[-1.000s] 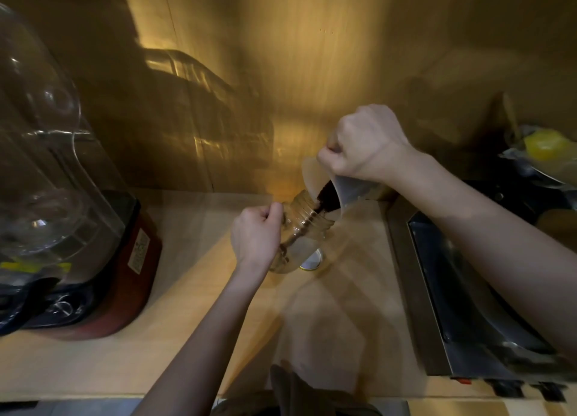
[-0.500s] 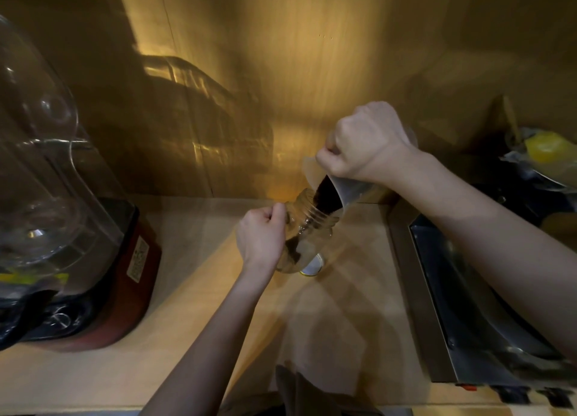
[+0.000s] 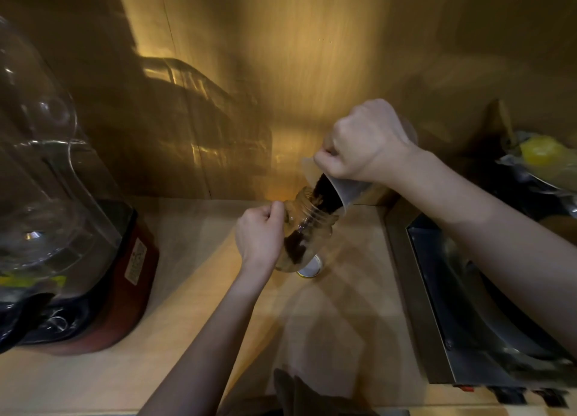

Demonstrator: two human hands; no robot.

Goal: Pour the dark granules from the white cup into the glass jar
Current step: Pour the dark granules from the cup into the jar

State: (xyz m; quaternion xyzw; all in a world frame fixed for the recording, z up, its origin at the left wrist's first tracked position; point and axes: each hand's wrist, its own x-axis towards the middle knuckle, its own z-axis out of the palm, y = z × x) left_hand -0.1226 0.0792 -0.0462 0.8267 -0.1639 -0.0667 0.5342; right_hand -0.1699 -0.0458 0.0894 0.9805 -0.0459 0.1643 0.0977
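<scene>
A pale wooden tabletop [image 3: 193, 290] runs under a warm, dim light, backed by a brown wall panel that catches a yellow glare at twelve o'clock.

Nearest the camera, a dark folded cloth [image 3: 299, 393] pokes in at six o'clock, cut off by the lower edge. Both forearms reach up from there.

At mid-depth the left hand [image 3: 260, 234] has its grip closed around the glass jar [image 3: 307, 228], fingers wrapped on the jar's left side. The jar is tilted: its long axis runs from the base at about seven o'clock up to the mouth at about one o'clock. A layer of dark granules [image 3: 295, 248] lies along the lower inside wall. Just beside the jar's base, at five o'clock of it, a round metal lid [image 3: 310, 267] lies on the tabletop.

Beyond, at one o'clock of the jar, the right hand [image 3: 365, 144] has its grip closed over the white cup [image 3: 346, 191], tipped steeply so its rim meets the jar mouth. Granules show dark in the cup's lip and into the jar neck. The pour turns on this: cup above and to the right, mouth pointing down toward seven o'clock, in line with the jar's axis.

At nine o'clock stands a blender with a red base [image 3: 125, 275] and clear pitcher. At three o'clock is a metal appliance [image 3: 468, 306].

Hard to tell: how much remains in the cup, since the hand covers its body, and whether cup rim and jar rim touch. The yellow thing at far right is blurred.
</scene>
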